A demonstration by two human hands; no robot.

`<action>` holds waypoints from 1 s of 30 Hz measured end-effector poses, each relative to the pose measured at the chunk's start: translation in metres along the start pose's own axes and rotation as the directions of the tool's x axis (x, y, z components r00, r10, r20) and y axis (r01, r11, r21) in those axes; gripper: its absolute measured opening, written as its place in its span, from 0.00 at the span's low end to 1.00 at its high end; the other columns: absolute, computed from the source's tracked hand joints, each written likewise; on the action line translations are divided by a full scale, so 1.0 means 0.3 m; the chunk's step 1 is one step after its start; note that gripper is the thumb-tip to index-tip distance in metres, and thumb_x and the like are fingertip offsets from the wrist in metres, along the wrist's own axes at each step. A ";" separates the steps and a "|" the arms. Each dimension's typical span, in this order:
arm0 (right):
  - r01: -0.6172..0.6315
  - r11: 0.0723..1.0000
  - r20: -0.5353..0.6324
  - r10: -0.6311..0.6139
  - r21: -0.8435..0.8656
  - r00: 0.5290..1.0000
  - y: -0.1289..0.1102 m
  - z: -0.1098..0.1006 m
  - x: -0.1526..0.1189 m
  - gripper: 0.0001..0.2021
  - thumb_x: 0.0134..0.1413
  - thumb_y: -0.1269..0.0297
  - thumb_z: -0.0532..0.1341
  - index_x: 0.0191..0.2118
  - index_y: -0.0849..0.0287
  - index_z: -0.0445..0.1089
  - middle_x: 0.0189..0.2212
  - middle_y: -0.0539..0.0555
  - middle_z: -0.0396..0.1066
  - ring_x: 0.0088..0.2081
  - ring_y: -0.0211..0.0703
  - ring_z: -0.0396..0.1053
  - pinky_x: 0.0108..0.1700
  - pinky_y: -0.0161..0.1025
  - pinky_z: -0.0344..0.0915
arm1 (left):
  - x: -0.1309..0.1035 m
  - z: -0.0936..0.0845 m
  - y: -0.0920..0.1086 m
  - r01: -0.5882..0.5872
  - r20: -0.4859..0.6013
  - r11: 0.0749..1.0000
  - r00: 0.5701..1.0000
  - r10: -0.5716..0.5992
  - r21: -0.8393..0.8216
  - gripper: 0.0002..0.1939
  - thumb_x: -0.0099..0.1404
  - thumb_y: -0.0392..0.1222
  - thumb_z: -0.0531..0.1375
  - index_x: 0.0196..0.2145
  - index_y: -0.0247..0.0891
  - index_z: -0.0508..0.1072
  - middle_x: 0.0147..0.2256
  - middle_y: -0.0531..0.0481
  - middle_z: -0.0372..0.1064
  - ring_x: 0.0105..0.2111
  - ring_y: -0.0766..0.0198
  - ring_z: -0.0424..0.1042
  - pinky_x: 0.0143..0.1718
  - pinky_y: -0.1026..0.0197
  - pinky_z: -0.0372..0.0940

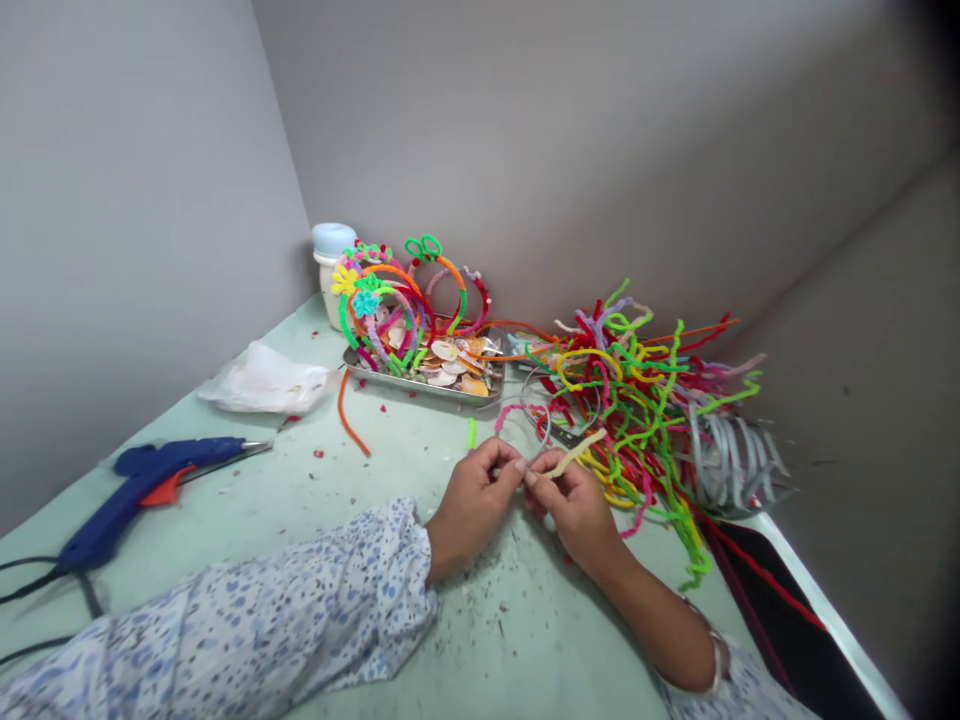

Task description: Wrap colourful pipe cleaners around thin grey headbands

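Note:
Fingertips of both hands meet near the middle of the table. My left hand (478, 498) is closed in a pinch, and what lies between its fingertips is too small to make out. My right hand (577, 512) pinches a cream pipe cleaner (581, 452), whose free end points up and to the right. Just beyond the fingers is a thin grey hoop (546, 432) with a pink fuzzy strand (512, 408) beside it. A short green piece (472, 432) lies above my left hand.
A metal tray (450, 393) holds decorated headbands (390, 310) and flat pieces. Tangled pipe cleaners (637, 380) and grey bands (731, 465) are at the right. A blue glue gun (142, 490), plastic bag (266, 382) and white jar (330, 275) stand or lie left.

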State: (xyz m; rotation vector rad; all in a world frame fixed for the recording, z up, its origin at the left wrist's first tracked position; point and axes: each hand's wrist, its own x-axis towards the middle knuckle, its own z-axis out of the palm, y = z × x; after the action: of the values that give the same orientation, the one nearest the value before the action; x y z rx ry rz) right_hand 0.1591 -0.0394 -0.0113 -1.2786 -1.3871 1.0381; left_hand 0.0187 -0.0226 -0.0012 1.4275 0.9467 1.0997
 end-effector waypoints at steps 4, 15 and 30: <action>-0.012 1.000 -0.006 0.012 0.007 1.000 0.002 0.000 0.001 0.10 0.53 0.57 0.60 0.29 0.58 0.63 0.18 0.46 0.62 0.21 0.34 0.58 0.23 0.32 0.57 | 0.002 -0.001 0.001 -0.009 -0.004 1.000 1.000 0.009 0.027 0.08 0.64 0.40 0.54 0.28 0.35 0.65 0.25 0.56 0.62 0.27 0.69 0.62 0.30 0.67 0.57; -0.061 0.997 -0.014 0.062 0.051 0.998 -0.004 0.002 0.004 0.11 0.50 0.55 0.61 0.29 0.57 0.63 0.17 0.45 0.62 0.20 0.35 0.59 0.23 0.32 0.57 | 0.002 0.008 -0.003 -0.017 -0.014 0.998 1.000 0.018 0.053 0.05 0.62 0.38 0.55 0.30 0.36 0.66 0.24 0.56 0.66 0.25 0.70 0.66 0.28 0.68 0.59; -0.115 0.990 -0.002 0.116 0.080 0.993 -0.018 0.000 0.009 0.11 0.47 0.56 0.63 0.29 0.58 0.64 0.16 0.46 0.63 0.20 0.36 0.60 0.24 0.34 0.57 | 0.003 0.014 -0.002 0.016 0.008 1.000 1.000 -0.016 -0.016 0.04 0.61 0.39 0.54 0.30 0.37 0.65 0.22 0.57 0.65 0.23 0.70 0.67 0.26 0.68 0.60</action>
State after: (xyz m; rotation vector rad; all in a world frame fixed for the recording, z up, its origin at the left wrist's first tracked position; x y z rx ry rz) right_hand 0.1582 -0.0371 -0.0057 -1.3145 -1.2660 1.1550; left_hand 0.0229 -0.0227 -0.0019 1.4082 0.9399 1.0869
